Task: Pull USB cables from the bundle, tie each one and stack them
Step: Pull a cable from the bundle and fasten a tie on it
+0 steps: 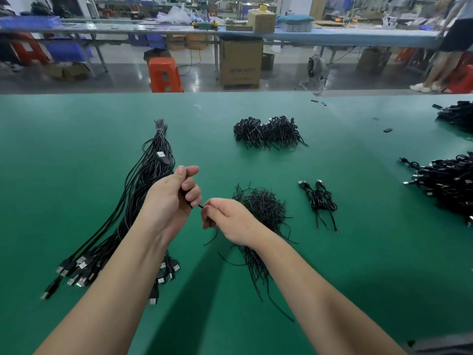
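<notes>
A green table [345,278] carries the long cable bundle [143,190] at left; above it the left hand [174,198] curls tight round one black cable [163,158]; the right hand [227,219] pinches a thin tie [200,206]; two tied cables [320,201] lie right.

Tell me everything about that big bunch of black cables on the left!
The big bundle of USB cables lies on the green table. Its thin black cables are tied together at the far tip and fan out toward the person, ending in silver plugs. The left hand and forearm hide part of it.
</notes>
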Action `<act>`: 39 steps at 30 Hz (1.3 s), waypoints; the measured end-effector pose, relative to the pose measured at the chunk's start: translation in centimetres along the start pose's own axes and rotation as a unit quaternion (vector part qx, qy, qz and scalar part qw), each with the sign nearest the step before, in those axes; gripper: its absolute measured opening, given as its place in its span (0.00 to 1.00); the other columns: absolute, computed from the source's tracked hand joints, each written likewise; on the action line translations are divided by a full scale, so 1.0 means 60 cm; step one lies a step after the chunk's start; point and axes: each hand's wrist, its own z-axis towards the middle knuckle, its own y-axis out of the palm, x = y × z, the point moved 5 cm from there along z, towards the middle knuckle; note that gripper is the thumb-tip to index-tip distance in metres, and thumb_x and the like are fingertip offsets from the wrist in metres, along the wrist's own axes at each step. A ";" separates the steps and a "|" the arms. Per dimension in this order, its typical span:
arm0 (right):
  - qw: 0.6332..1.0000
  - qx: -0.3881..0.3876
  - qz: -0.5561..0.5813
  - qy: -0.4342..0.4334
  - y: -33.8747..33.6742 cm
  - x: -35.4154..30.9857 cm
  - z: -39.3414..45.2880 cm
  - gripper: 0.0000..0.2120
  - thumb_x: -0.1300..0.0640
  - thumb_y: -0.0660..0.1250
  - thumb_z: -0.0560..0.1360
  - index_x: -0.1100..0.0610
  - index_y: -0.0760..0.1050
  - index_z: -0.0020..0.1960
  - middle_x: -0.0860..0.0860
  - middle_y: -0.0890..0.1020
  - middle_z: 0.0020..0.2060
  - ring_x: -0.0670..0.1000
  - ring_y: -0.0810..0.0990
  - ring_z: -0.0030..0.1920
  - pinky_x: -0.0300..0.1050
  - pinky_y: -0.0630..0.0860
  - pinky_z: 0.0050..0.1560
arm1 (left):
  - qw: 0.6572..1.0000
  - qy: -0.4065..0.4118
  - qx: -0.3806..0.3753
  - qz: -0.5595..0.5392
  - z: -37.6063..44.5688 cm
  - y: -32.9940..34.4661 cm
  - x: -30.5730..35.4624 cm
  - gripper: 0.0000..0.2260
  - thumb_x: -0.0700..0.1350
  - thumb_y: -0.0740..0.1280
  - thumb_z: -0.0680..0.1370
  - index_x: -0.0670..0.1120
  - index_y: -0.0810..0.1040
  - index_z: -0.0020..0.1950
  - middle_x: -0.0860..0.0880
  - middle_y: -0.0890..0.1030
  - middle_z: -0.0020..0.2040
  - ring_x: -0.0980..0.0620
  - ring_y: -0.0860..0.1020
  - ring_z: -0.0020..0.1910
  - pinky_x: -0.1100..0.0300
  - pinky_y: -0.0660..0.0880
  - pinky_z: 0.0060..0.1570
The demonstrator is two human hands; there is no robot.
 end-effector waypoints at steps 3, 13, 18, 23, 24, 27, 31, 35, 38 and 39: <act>0.999 -0.019 -0.026 -0.003 0.002 -0.002 0.000 0.04 0.54 0.66 0.78 0.46 0.77 0.46 0.47 0.84 0.42 0.49 0.78 0.39 0.50 0.77 0.48 | 1.000 -0.009 -0.017 0.023 -0.005 0.003 -0.006 0.12 0.46 0.57 0.85 0.39 0.75 0.51 0.53 0.66 0.29 0.56 0.65 0.25 0.63 0.67 0.25; 0.972 -0.004 0.236 -0.016 0.006 -0.013 -0.001 0.19 0.69 0.74 0.72 0.47 0.74 0.34 0.43 0.69 0.29 0.48 0.73 0.35 0.49 0.79 0.47 | 0.986 -0.050 -0.102 0.126 -0.037 0.020 -0.009 0.13 0.50 0.64 0.77 0.45 0.85 0.41 0.47 0.79 0.32 0.43 0.82 0.39 0.54 0.75 0.33; 0.970 -0.016 0.241 0.004 0.009 0.003 -0.007 0.18 0.71 0.72 0.71 0.52 0.69 0.39 0.42 0.62 0.26 0.43 0.63 0.29 0.45 0.76 0.42 | 0.970 -0.097 -0.157 0.160 -0.044 0.023 -0.013 0.14 0.49 0.63 0.78 0.42 0.85 0.43 0.33 0.84 0.48 0.36 0.82 0.52 0.42 0.75 0.53; 0.984 0.021 0.179 0.008 0.013 0.014 -0.007 0.19 0.66 0.75 0.70 0.51 0.65 0.38 0.42 0.64 0.28 0.44 0.65 0.31 0.43 0.71 0.39 | 0.956 -0.125 -0.192 0.186 -0.054 0.025 -0.001 0.15 0.48 0.62 0.79 0.39 0.84 0.44 0.31 0.83 0.48 0.39 0.83 0.55 0.50 0.81 0.50; 0.989 0.036 0.146 0.006 0.013 0.015 -0.006 0.17 0.61 0.77 0.68 0.52 0.67 0.39 0.43 0.67 0.29 0.45 0.67 0.32 0.46 0.72 0.39 | 0.953 -0.122 -0.182 0.208 -0.055 0.025 0.000 0.16 0.48 0.62 0.80 0.38 0.83 0.44 0.31 0.83 0.47 0.40 0.83 0.52 0.51 0.81 0.50; 0.993 0.059 0.102 0.019 0.015 0.020 -0.006 0.15 0.50 0.76 0.63 0.51 0.74 0.44 0.41 0.77 0.33 0.44 0.75 0.36 0.49 0.79 0.44 | 0.933 -0.087 -0.125 0.325 -0.056 0.023 -0.003 0.17 0.47 0.58 0.84 0.38 0.81 0.45 0.37 0.85 0.43 0.47 0.84 0.44 0.50 0.77 0.50; 0.990 0.042 0.135 0.023 0.023 0.021 -0.003 0.11 0.49 0.74 0.63 0.38 0.73 0.38 0.38 0.76 0.30 0.43 0.74 0.34 0.46 0.76 0.42 | 0.885 -0.022 -0.040 0.464 -0.061 0.029 -0.002 0.18 0.48 0.57 0.85 0.45 0.83 0.44 0.49 0.86 0.38 0.47 0.83 0.43 0.55 0.76 0.51; 0.995 0.088 0.046 -0.009 -0.001 0.007 -0.006 0.09 0.54 0.71 0.71 0.49 0.71 0.47 0.44 0.77 0.38 0.45 0.73 0.37 0.47 0.75 0.45 | 0.806 0.077 0.022 0.587 -0.063 0.032 0.007 0.17 0.49 0.57 0.84 0.48 0.82 0.42 0.51 0.84 0.36 0.51 0.78 0.37 0.57 0.69 0.37; 0.989 0.092 -0.111 -0.039 -0.018 -0.001 -0.011 0.06 0.52 0.65 0.78 0.50 0.68 0.48 0.45 0.76 0.40 0.46 0.73 0.38 0.45 0.70 0.38 | 0.756 0.111 0.042 0.644 -0.059 0.020 0.011 0.17 0.50 0.56 0.85 0.46 0.79 0.43 0.50 0.74 0.39 0.49 0.74 0.37 0.54 0.63 0.35; 0.984 0.076 -0.153 -0.042 -0.017 -0.003 -0.013 0.06 0.51 0.62 0.80 0.50 0.66 0.47 0.46 0.74 0.40 0.46 0.73 0.38 0.46 0.67 0.37 | 0.741 0.113 0.033 0.661 -0.057 0.017 0.009 0.18 0.51 0.55 0.85 0.46 0.75 0.40 0.49 0.72 0.38 0.49 0.73 0.36 0.53 0.63 0.34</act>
